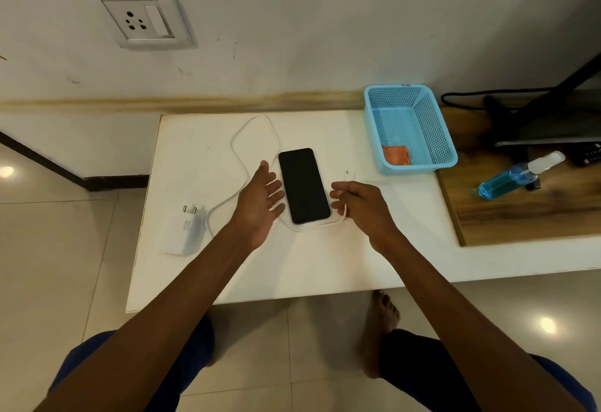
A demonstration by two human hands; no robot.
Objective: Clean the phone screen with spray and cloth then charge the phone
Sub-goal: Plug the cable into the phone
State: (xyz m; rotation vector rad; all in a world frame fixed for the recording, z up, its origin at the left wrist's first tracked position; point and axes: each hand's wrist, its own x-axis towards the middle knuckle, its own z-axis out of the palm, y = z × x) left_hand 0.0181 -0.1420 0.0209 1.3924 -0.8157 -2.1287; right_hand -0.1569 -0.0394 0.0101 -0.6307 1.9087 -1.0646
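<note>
Home interior, likely a living room or bedroom corner. Glossy tiled floor reflecting ceiling lights; painted wall, scuffed, with a stained skirting band. Wall socket with switch set low. Low white table against the wall; wood-grain unit beside it carrying a screen's black stand and cable. Bare foot on the tiles. Small blue plastic basket, domestic type.
</note>
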